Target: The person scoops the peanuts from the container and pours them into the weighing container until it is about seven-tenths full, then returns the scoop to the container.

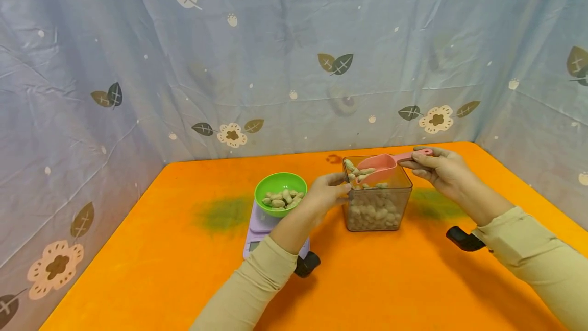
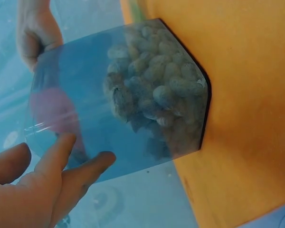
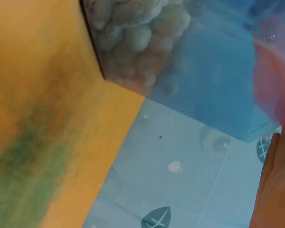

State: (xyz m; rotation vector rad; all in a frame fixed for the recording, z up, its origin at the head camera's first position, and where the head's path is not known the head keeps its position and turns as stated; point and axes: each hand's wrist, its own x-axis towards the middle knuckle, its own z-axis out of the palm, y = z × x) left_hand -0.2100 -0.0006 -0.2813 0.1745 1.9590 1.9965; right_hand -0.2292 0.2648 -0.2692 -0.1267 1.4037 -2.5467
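On the orange table (image 1: 376, 280): smoky bin (image 1: 403, 195) right, lilac scale (image 1: 259, 226) with green bowl (image 1: 274, 182) left. Left hand (image 1: 323, 193), unclenched, fingers against bin's left wall, is nearer bowl. Right hand (image 1: 443, 168) pinches pink scoop (image 1: 380, 162) in bin mouth, long axis left-right, lip down toward bowl, peanuts (image 1: 366, 171) at lip.

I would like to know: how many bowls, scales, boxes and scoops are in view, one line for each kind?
Green bowl: 1
Purple scale: 1
Transparent box: 1
Pink scoop: 1
Total: 4
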